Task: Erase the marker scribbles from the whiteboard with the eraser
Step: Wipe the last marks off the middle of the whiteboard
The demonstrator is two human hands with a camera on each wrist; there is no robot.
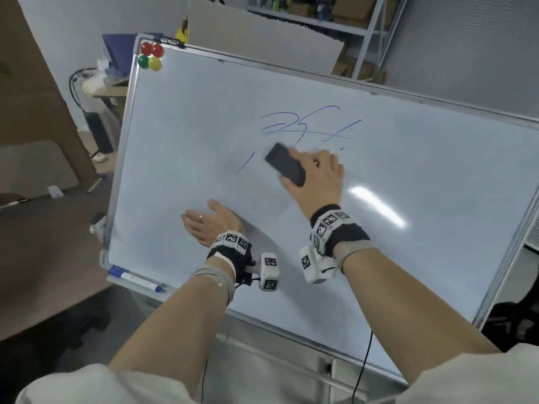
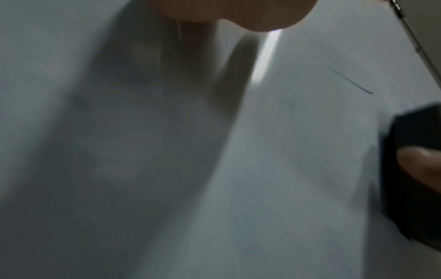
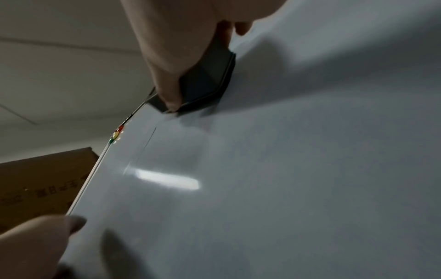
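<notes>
The whiteboard [image 1: 189, 118] stands tilted in a metal frame. Blue marker scribbles [image 1: 303, 125] cross its upper middle, and one short blue stroke [image 1: 246, 161] lies lower left of them. My right hand [image 1: 316, 173] grips the black eraser [image 1: 285, 164] and presses it flat on the board just below the scribbles; the eraser [image 3: 205, 83] shows under my thumb in the right wrist view, and the eraser [image 2: 415, 169] at the right edge of the left wrist view. My left hand [image 1: 205, 223] lies flat and open on the board's lower left, fingers straight.
Several coloured magnets [image 1: 150, 56] sit in the board's top left corner. A blue-capped marker [image 1: 134, 278] lies on the tray at the bottom left. Cardboard boxes [image 1: 262, 27] and metal shelving [image 1: 367, 33] stand behind the board. A brown box [image 3: 35, 181] is to the left.
</notes>
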